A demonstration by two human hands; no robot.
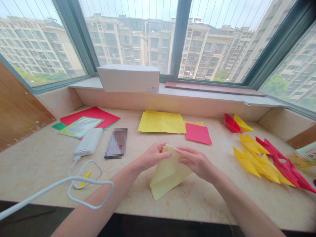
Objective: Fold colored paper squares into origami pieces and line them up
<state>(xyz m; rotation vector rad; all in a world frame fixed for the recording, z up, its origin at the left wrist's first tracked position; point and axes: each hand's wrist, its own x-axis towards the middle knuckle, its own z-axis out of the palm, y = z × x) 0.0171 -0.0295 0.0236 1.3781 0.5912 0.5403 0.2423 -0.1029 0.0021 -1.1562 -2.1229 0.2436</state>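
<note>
While the wide stone table (37, 164) carries plenty of clutter, the work sits near its front middle. Biggest first: a white box (128, 79) on the sill behind, then a spread of folded yellow & red paper pieces (266, 158) at far right, a big yellow sheet (161, 122) w/ a smaller red sheet (198, 133) just beside it at centre-back, and red & green sheets (96, 115) at left. Smaller: a white power bank (89, 141), its cable (84, 179) looping off the front edge, and a phone (116, 143) just beside it. The pale-yellow folded paper (168, 174) stands tilted btwn both hands, lower corner on the table, upper point lifted. The left hand (151, 156) pinches that upper point, thumb & fingers (165, 152) pressed together on it; the right hand (196, 161) pinches the upper edge next to it, index stretched along it. My read on doing this well: line the edges up exactly at the point before pressing, keep one side still, run the crease outward w/ the other fingertip, and press it flat on the table for a sharp line.
</note>
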